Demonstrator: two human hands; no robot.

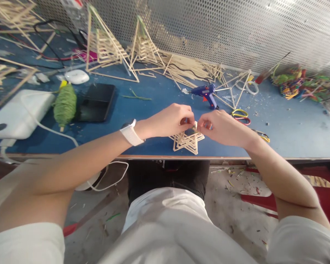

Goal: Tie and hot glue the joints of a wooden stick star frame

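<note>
A small layered frame of thin wooden sticks [187, 142] lies on the blue table [154, 110] near its front edge. My left hand [170, 120], with a white watch band on the wrist, and my right hand [222, 128] meet just above the frame. Both hands are closed in a pinch on the frame's top, where a small piece shows between the fingertips. I cannot make out what that piece is.
A blue glue gun [206, 93] stands behind my hands, scissors [240, 115] to the right. A green yarn ball [65, 104], black tablet [96, 102] and white box [19, 112] lie left. Stick pyramids [107, 47] and loose sticks line the back.
</note>
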